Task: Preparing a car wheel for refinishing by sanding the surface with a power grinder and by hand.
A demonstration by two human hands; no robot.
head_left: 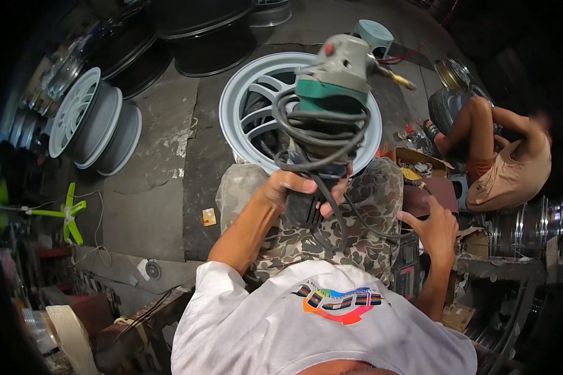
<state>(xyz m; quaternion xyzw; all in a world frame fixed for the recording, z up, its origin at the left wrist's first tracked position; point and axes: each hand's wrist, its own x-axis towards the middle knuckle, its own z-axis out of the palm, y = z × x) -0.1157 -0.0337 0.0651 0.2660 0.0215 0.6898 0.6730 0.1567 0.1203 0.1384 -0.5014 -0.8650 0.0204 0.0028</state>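
Note:
My left hand [294, 190] grips the dark rear body of an angle grinder [333, 78] and holds it up over my lap. Its grey-and-green head points away from me, with a red button on top. A grey power cord [322, 134] is wound in several loops round its middle, and part hangs down over my thighs. Behind the grinder a pale grey wheel rim [234, 94] lies face up, partly hidden by tool and cord. Out to the right of my knee, my right hand [433, 228] has its fingers spread and holds nothing, near a brown-red sheet [428, 197].
Another person [507, 156] sits low at the right by more rims. Pale rims [100, 122] and dark rims [206, 47] stand at left and far left. A cardboard box [419, 162], a light-blue container [374, 37] and a green fan base [71, 212] are around me.

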